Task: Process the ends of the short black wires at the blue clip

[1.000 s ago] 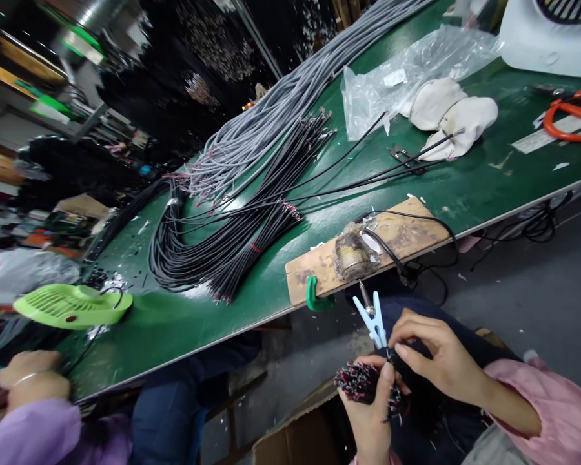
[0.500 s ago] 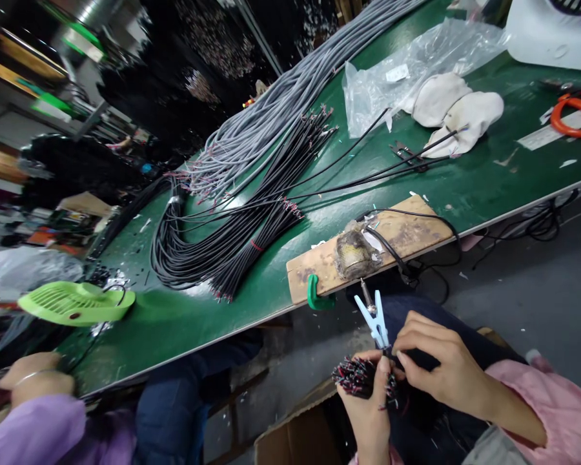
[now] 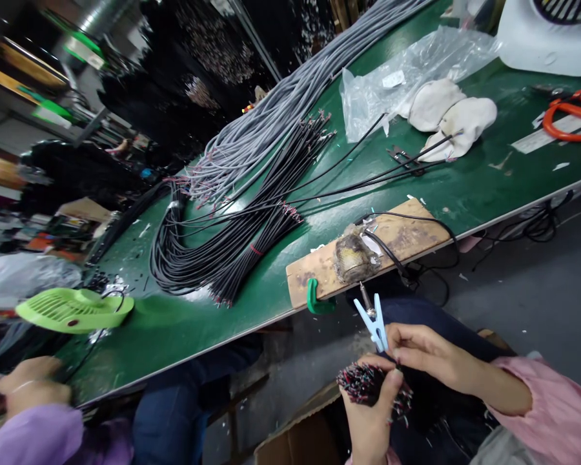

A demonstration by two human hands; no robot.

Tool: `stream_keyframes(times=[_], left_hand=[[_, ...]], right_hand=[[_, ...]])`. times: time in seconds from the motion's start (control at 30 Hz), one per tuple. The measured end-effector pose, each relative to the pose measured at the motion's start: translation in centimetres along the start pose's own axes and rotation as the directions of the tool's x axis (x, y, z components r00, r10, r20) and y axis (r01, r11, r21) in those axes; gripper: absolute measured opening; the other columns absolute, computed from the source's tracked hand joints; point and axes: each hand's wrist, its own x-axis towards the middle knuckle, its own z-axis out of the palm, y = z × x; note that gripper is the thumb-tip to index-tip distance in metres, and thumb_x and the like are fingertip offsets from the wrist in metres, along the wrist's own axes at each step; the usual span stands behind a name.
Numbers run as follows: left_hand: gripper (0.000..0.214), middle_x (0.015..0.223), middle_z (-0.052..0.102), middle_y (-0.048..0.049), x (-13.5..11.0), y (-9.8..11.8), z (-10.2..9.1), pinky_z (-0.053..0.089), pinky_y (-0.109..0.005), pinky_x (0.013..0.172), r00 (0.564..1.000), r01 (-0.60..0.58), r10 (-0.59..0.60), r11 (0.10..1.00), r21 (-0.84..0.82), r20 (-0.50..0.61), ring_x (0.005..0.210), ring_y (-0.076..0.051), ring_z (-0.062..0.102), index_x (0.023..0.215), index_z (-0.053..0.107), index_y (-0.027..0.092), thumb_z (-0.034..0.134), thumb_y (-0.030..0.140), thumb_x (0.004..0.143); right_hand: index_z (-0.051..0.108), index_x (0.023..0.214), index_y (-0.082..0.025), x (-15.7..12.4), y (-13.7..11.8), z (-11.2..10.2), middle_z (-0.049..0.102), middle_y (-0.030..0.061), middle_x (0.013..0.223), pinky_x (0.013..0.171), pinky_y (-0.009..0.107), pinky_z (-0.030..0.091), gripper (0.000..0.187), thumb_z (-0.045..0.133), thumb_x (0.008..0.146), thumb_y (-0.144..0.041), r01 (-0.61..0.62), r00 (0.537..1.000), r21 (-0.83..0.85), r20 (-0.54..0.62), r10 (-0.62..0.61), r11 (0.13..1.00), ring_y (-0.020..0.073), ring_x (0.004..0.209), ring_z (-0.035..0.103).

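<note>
My left hand (image 3: 370,413) is wrapped round a bundle of black cables (image 3: 363,382), whose stripped ends show red, white and other thin wires. Beside it, my right hand (image 3: 428,352) is closed, its thumb and fingers pinching a black cable (image 3: 392,357) at the edge of the bundle; the fingertips partly hide it. A light-blue clothespin (image 3: 376,326) stands right at my right fingertips, its two legs spread upward. Just above lies a metal rod tip (image 3: 365,298), projecting from a tape-wrapped block (image 3: 356,257) on a wooden board (image 3: 314,274).
A green clamp (image 3: 314,297) grips the board at the table edge. Black cables (image 3: 252,226) and grey cables (image 3: 290,90) cover the green table (image 3: 188,326). White gloves (image 3: 469,119), pliers (image 3: 404,158) and orange-handled scissors (image 3: 549,123) lie right. At left, a co-worker's hand (image 3: 33,381) is near a green fan (image 3: 72,309).
My right hand has shifted slightly left and up against the clothespin's lower end. My left hand with the bundle has moved slightly right and down. The camera view has shifted a little.
</note>
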Motion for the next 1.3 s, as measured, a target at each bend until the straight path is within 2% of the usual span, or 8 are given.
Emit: stream_keyframes(times=[0.17, 0.33, 0.57, 0.8, 0.93, 1.03, 1.17, 1.3], left_hand=[[0.010, 0.062, 0.066, 0.0034, 0.1, 1.8, 0.1, 0.050, -0.022, 0.050, 0.956, -0.284, 0.274, 0.954, 0.101, 0.102, 0.046, -0.012, 0.062, 0.068, 0.073, 0.022, 0.082, 0.025, 0.070], [0.007, 0.059, 0.068, 0.0041, 0.9, 3.3, 0.1, 0.049, -0.023, 0.055, 0.880, -0.474, 0.458, 0.857, 0.204, 0.124, 0.052, -0.013, 0.063, 0.070, 0.073, 0.026, 0.080, 0.028, 0.072], [0.012, 0.057, 0.067, 0.0035, 1.9, 3.4, 1.0, 0.048, -0.019, 0.049, 0.922, -0.388, 0.382, 0.910, 0.147, 0.065, 0.044, -0.010, 0.061, 0.066, 0.073, 0.022, 0.083, 0.028, 0.070], [0.013, 0.059, 0.064, 0.0052, 1.3, 3.3, 1.2, 0.046, -0.015, 0.046, 0.959, -0.281, 0.278, 0.957, 0.073, 0.051, 0.040, -0.007, 0.060, 0.067, 0.072, 0.022, 0.083, 0.031, 0.070], [0.012, 0.063, 0.065, 0.0029, 1.0, 3.3, 1.2, 0.047, -0.018, 0.049, 0.949, -0.309, 0.303, 0.949, 0.061, 0.090, 0.043, -0.008, 0.062, 0.068, 0.073, 0.022, 0.081, 0.031, 0.072], [0.018, 0.057, 0.067, 0.0005, 0.3, 2.9, 1.2, 0.050, -0.022, 0.055, 0.981, -0.159, 0.157, 0.987, 0.006, 0.116, 0.048, -0.014, 0.066, 0.066, 0.071, 0.019, 0.080, 0.034, 0.073], [0.026, 0.054, 0.067, -0.0003, -0.2, 2.1, 0.9, 0.051, -0.026, 0.054, 0.998, 0.068, -0.069, 0.996, 0.051, 0.013, 0.050, -0.018, 0.065, 0.073, 0.067, 0.017, 0.083, 0.038, 0.068], [0.029, 0.069, 0.068, -0.0018, 0.2, 1.6, 0.8, 0.050, -0.026, 0.060, 0.999, -0.022, 0.028, 0.987, 0.159, -0.038, 0.062, -0.017, 0.063, 0.076, 0.066, 0.016, 0.086, 0.032, 0.063]], right_hand=[[0.057, 0.076, -0.016, 2.4, -1.3, 0.0, 0.045, -0.0027, 0.069, 0.062, 0.025, 0.036, 0.037, 0.060, 0.090, -0.049, 0.044, 0.995, 0.165, -0.098, -0.028, 0.985, 0.0117, 0.064, 0.041], [0.065, 0.083, -0.013, 4.7, -2.9, 1.3, 0.059, 0.0045, 0.079, 0.063, 0.024, 0.037, 0.048, 0.061, 0.084, -0.061, 0.000, 1.000, 0.317, -0.008, 0.003, 0.948, 0.0133, 0.070, 0.050], [0.065, 0.074, -0.011, 5.1, -3.5, 1.7, 0.057, 0.0021, 0.066, 0.053, 0.022, 0.036, 0.047, 0.071, 0.078, -0.057, -0.039, 0.998, 0.446, -0.019, 0.053, 0.894, 0.0102, 0.057, 0.048], [0.068, 0.080, -0.012, 4.4, -1.6, 0.4, 0.057, 0.0033, 0.070, 0.057, 0.023, 0.036, 0.049, 0.060, 0.086, -0.060, -0.046, 0.993, 0.504, -0.068, 0.093, 0.862, 0.0119, 0.063, 0.046], [0.069, 0.091, -0.014, 3.0, -0.5, -1.1, 0.059, 0.0024, 0.075, 0.060, 0.024, 0.036, 0.038, 0.061, 0.089, -0.051, -0.014, 0.991, 0.237, -0.126, 0.045, 0.971, 0.0121, 0.066, 0.046], [0.069, 0.087, -0.015, 1.9, -1.0, -1.5, 0.060, 0.0025, 0.078, 0.066, 0.027, 0.039, 0.026, 0.066, 0.088, -0.040, 0.003, 0.991, -0.069, -0.132, -0.012, 0.998, 0.0148, 0.073, 0.052], [0.073, 0.089, -0.016, 1.0, -2.7, -1.0, 0.065, 0.0047, 0.083, 0.078, 0.032, 0.041, 0.017, 0.064, 0.091, -0.031, 0.197, 0.980, -0.356, 0.057, -0.189, 0.913, 0.0185, 0.082, 0.056], [0.072, 0.099, -0.018, 0.7, -4.0, -0.1, 0.066, 0.0061, 0.092, 0.082, 0.033, 0.040, 0.017, 0.056, 0.094, -0.015, 0.299, 0.954, -0.535, 0.178, -0.241, 0.790, 0.0191, 0.089, 0.054]])
